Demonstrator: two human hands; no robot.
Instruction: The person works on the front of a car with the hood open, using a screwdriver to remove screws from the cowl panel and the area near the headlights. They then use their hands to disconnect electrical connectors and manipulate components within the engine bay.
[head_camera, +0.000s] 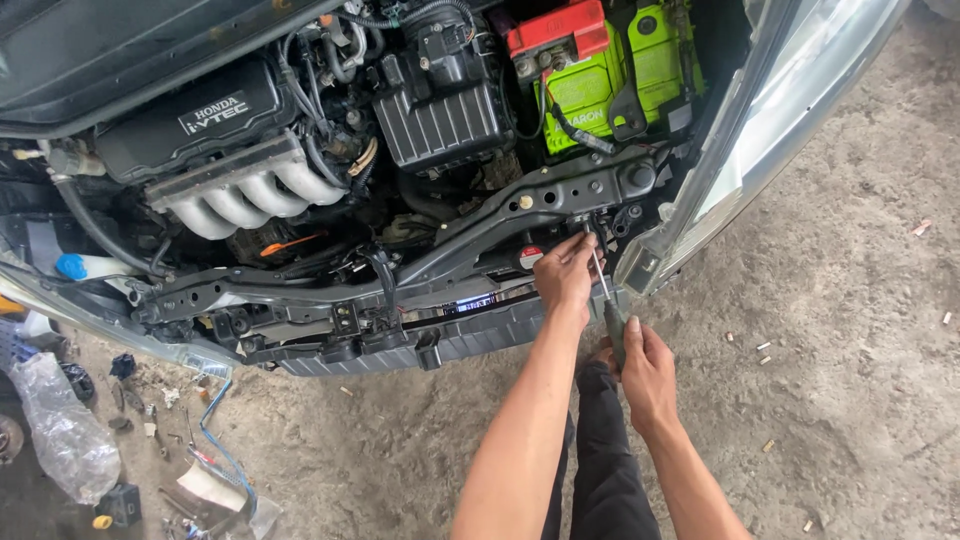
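One head-worn camera looks steeply down and forward. It sits close above the open engine bay (400, 150) and dirt floor (850, 330).

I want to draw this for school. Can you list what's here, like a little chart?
Place: open car front on a dirt floor
Left hand: at the black crossbar, steadying the screwdriver's shaft
Right hand: grips the screwdriver by its handle
Battery: green, red cap, above the hands
Headlight: right of the hands
Plastic bag: far left
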